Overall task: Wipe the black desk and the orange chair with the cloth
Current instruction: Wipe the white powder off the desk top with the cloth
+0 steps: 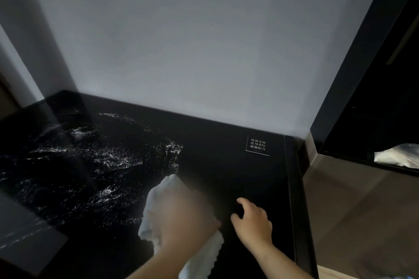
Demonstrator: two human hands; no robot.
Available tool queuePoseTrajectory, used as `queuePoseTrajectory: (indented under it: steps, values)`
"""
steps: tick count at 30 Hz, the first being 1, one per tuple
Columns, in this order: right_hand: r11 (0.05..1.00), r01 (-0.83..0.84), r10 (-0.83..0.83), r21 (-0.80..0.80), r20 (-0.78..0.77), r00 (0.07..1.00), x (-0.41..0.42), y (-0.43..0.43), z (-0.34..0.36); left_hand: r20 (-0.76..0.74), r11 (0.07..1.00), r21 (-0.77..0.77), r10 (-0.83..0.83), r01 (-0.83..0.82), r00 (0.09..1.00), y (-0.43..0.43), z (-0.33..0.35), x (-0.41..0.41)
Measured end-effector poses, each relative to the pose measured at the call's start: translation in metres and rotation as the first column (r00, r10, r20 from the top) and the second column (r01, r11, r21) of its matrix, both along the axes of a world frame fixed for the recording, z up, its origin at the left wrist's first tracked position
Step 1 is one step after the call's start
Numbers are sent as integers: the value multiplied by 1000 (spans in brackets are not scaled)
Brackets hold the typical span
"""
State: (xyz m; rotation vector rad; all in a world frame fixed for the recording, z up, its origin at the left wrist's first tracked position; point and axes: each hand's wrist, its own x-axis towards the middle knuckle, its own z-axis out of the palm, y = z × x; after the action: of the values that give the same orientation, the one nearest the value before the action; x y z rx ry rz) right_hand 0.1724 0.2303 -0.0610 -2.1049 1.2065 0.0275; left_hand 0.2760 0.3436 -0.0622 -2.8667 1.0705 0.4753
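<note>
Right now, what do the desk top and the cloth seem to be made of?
The black desk top looks like glossy glass or lacquer: it mirrors the wall, droplets bead on its left part, and the small printed label seems to name glass. The cloth under the left hand looks like soft white terry or microfibre, matte and crumpled, with a wavy edge.

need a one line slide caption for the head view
Left hand presses a white cloth on the wet-streaked black desk; right hand rests beside it.
</note>
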Motion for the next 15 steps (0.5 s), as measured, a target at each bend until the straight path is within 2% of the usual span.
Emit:
queuePoseTrajectory:
  steps: [3, 5, 7, 9, 11, 13, 15]
  values:
    - [995, -75, 70, -69, -69, 995, -3, 8, -8, 31, 996, -56, -70, 72, 997, 12, -23, 9]
    - [991, -111, 103, -77, -101, 990, -9, 8, -12, 135, 969, -135, -191, 209, 972, 26, -26, 32]
    - [987, -135, 126, -89, -99, 987, -13, 8, -13, 238, 965, -135, -187, 223, 953, 42, -25, 62]
    - [986, -138, 130, -97, -87, 988, -14, 8, -13, 197, 984, -148, -66, 96, 978, 53, -20, 88]
    - [986, -129, 120, -106, -81, 989, -13, 9, -12, 151, 970, -244, 48, -10, 987, 49, -12, 100]
    - [986, -117, 109, -122, -75, 991, -12, 9, -12, 177, 927, -364, -21, 85, 984, 30, -2, 85]
    - [981, -116, 105, -158, -76, 992, -12, 7, -12, 183, 917, -348, -139, 197, 973, 7, -3, 54]
